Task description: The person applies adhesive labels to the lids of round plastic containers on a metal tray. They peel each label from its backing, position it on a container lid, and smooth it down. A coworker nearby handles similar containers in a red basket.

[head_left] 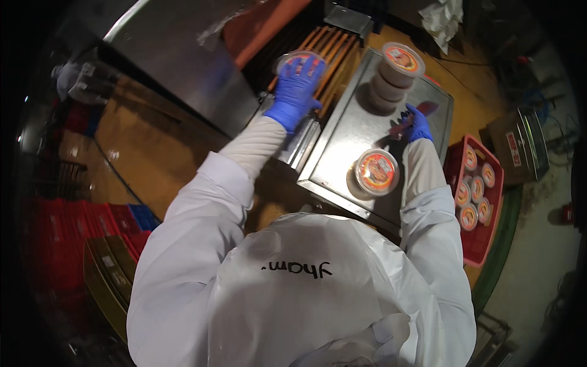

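Observation:
My left hand (295,92), in a blue glove, grips a round clear-lidded plastic tub (284,60) from above, over the slatted orange-brown bed of rollers (333,50). My right hand (419,125), also blue-gloved, is closed over the metal table (333,162). At its fingers show dark bits and a flat reddish thing (426,108), whose kind I cannot make out. Just left of that hand stands a stack of lidded tubs (400,64) with orange-red labels. Another tub (375,172) sits alone near the table's front edge.
A red crate (496,211) with several labelled tubs stands right of the table. Beyond it is a brown box (510,147). A large steel machine housing (183,61) rises at the left of the rollers. Red crates (67,235) are stacked at lower left.

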`<action>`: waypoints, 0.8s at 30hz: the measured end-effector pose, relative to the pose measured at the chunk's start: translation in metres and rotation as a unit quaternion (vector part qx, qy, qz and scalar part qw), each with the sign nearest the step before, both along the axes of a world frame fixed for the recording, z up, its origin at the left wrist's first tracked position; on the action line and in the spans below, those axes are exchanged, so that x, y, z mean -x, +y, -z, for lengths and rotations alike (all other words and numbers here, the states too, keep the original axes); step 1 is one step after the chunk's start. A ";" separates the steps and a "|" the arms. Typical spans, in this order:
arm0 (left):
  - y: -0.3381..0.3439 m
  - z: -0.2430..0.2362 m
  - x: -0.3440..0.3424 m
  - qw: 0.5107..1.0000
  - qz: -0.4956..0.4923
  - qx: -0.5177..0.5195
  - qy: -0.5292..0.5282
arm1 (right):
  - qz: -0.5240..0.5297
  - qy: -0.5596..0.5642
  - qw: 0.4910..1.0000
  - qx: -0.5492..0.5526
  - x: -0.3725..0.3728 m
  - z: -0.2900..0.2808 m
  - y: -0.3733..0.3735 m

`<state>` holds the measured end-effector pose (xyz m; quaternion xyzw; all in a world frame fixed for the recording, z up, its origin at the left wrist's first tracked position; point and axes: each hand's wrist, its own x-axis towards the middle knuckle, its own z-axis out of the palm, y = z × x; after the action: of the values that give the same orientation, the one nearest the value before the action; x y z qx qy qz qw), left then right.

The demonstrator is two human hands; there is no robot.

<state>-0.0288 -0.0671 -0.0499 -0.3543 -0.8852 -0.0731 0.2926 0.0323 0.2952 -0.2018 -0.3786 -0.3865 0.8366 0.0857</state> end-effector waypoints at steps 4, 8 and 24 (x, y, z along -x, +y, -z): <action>0.054 0.052 -0.115 0.910 0.082 -0.062 -0.401 | -0.055 0.016 0.997 -0.050 0.026 0.006 -0.024; 0.076 0.124 -0.149 0.771 0.028 -0.206 -0.602 | -0.139 0.034 0.989 -0.048 0.037 0.054 0.024; 0.033 0.071 -0.182 0.786 -0.043 -0.410 -0.460 | -0.225 0.143 0.959 0.095 -0.129 -0.079 -0.115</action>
<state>0.1531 -0.0345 -0.1204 -0.0866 -0.8159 -0.5710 -0.0291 0.1616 0.1804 -0.1233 -0.1648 -0.3639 0.9126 -0.0866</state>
